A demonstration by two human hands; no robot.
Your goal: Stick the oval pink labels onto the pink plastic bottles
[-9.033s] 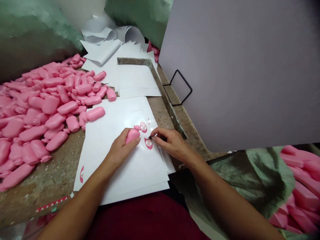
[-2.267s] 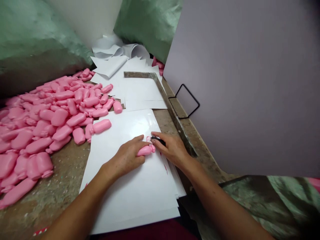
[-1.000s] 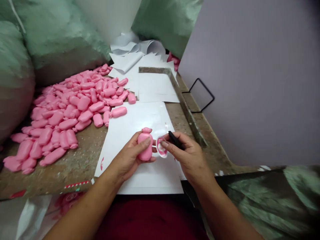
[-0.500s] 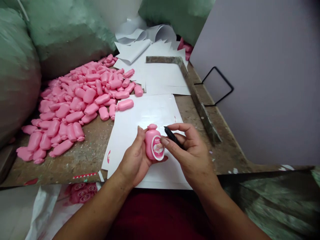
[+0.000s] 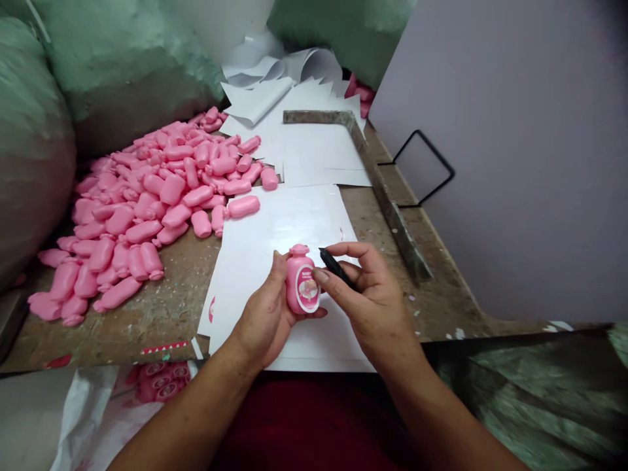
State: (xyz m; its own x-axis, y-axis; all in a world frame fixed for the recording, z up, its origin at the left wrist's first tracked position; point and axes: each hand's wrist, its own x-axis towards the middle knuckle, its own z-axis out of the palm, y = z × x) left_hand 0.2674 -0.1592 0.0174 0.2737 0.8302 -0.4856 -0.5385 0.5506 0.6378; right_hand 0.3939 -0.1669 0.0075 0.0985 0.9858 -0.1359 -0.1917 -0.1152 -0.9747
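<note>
Head view: we had our left hand [image 5: 265, 320] clamped around a pink bottle [image 5: 294, 269], held over white sheets [image 5: 289, 222] near the front edge of the tabletop [image 5: 181, 288]. Our right hand [image 5: 373, 297], thumb against the bottle's oval label [image 5: 307, 297], gripped a slim black tool [image 5: 338, 267]. Other pink bottles [image 5: 171, 190] lay heaped toward the tabletop's left edge.

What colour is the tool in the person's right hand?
Black: the tool in the right hand shows best in the head view.
</note>
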